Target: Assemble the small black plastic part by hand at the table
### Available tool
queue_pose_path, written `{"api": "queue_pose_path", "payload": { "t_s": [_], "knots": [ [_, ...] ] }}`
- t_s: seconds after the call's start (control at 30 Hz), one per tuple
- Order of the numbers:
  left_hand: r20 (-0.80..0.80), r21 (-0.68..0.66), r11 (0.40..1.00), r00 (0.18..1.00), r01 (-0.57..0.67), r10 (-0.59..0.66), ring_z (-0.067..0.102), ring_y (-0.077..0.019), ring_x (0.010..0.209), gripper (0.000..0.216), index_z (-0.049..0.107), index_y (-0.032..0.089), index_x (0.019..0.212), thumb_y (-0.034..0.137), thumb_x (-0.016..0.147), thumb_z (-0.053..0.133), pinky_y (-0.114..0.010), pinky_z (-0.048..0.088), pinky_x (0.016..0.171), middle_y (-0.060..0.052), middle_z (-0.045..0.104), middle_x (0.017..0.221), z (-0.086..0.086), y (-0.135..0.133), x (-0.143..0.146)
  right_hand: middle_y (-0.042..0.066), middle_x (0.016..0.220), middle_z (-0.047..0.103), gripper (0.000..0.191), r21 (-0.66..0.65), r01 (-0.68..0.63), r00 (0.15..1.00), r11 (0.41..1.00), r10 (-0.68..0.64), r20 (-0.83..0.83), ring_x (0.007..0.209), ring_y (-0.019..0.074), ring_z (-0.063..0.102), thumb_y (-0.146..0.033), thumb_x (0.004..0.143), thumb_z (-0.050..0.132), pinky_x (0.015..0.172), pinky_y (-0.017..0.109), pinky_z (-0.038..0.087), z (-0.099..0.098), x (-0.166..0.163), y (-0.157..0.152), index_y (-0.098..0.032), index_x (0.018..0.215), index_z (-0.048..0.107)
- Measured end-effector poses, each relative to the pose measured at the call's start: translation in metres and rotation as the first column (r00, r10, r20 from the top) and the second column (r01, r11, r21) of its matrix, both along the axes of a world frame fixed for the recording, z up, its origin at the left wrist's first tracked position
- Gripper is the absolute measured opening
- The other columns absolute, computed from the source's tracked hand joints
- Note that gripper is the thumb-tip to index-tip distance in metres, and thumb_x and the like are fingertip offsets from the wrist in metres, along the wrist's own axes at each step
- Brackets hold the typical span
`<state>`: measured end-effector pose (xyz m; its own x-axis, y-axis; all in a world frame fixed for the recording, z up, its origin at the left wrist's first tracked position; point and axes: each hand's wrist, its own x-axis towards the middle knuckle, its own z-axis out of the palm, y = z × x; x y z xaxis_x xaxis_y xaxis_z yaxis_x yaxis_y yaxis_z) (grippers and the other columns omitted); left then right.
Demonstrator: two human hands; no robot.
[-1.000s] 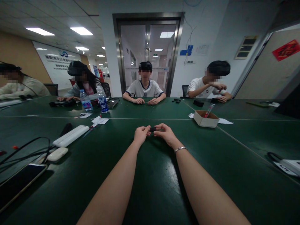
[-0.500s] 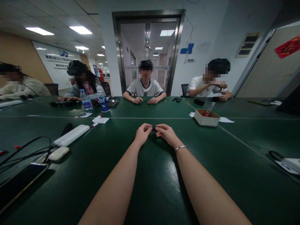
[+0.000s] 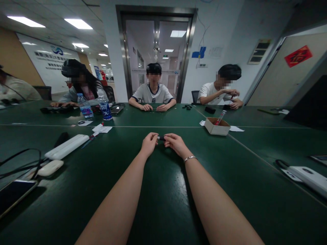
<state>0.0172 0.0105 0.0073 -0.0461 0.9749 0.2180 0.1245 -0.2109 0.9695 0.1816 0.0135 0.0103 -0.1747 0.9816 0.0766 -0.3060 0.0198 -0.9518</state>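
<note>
Both hands meet above the dark green table (image 3: 163,190), each in a pinch. Between them is a small black piece with a silvery end (image 3: 160,138), too small for me to tell its kind. The fingertips of my left hand (image 3: 149,144) are closed at its silvery left end. My right hand (image 3: 176,144), with a silver bracelet (image 3: 191,158) at the wrist, grips the black right end. The fingers hide part of the piece.
A small box (image 3: 217,128) holding a clear tube is ahead to the right. Left are a phone (image 3: 16,194), a white case (image 3: 51,168), a long white device (image 3: 67,147), cables and bottles (image 3: 105,109). Several people sit across the table; a white device (image 3: 308,175) is far right.
A silvery part now shows between my hands, where only black was visible before. My hands look slightly farther apart. The whole view has swung a little to the right.
</note>
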Motion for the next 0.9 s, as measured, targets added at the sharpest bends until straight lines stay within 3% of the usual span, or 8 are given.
{"api": "queue_pose_path", "payload": {
  "t_s": [0.1,0.27,0.63,0.77,0.9],
  "knots": [
    [0.037,-0.002,1.0,0.999,-0.001,0.001,0.06,-0.0113,0.066,0.016,0.066,0.017,0.095,0.02,0.083,0.056,-0.02,0.046,0.058,-0.004,0.066,0.084,0.0019,-0.0013,0.0002,0.002,0.063,0.064,0.031,-0.003,0.013,1.0,1.0,-0.013,0.011,0.051,0.0112,0.06,-0.025,0.062,0.088,0.047,0.02,0.052,-0.0001,-0.0005,0.0003,-0.015,0.083,0.067],
    [0.021,-0.014,1.0,1.0,0.021,-0.021,0.055,-0.011,0.057,0.02,0.066,0.016,0.094,0.031,0.085,0.056,-0.02,0.042,0.051,-0.002,0.061,0.07,0.0031,-0.0031,0.0005,0.002,0.064,0.065,0.029,-0.005,0.013,1.0,1.0,-0.013,0.027,0.052,0.0115,0.061,-0.025,0.064,0.087,0.048,0.02,0.052,-0.0005,-0.0004,0.0005,-0.014,0.084,0.067],
    [0.001,-0.013,0.999,0.999,0.034,-0.034,0.056,-0.012,0.063,0.02,0.066,0.017,0.097,0.025,0.083,0.055,-0.02,0.042,0.053,-0.002,0.063,0.075,0.0041,-0.0045,0.0002,0.002,0.063,0.064,0.029,-0.006,0.008,1.0,1.0,-0.008,0.011,0.051,0.0103,0.059,-0.025,0.066,0.086,0.048,0.019,0.051,0.0006,-0.0005,-0.0005,-0.014,0.085,0.067],
    [-0.007,-0.065,0.997,0.999,0.053,-0.053,0.051,-0.0115,0.052,0.027,0.066,0.016,0.095,0.035,0.089,0.048,-0.021,0.038,0.048,-0.001,0.057,0.061,0.0057,-0.0058,0.0011,0.002,0.063,0.065,0.027,-0.007,0.012,1.0,1.0,-0.012,0.019,0.051,0.0106,0.06,-0.025,0.067,0.085,0.048,0.019,0.052,0.0006,-0.0009,-0.0007,-0.014,0.084,0.067],
    [-0.01,-0.064,0.997,0.999,0.038,-0.038,0.051,-0.0106,0.053,0.023,0.065,0.016,0.101,0.026,0.085,0.051,-0.02,0.039,0.048,-0.001,0.058,0.068,0.0049,-0.0058,0.0011,0.002,0.064,0.065,0.024,-0.008,0.012,1.0,1.0,-0.012,0.016,0.051,0.0103,0.06,-0.022,0.068,0.084,0.048,0.019,0.052,0.0014,-0.0007,-0.0016,-0.014,0.084,0.068]
  ]
}}
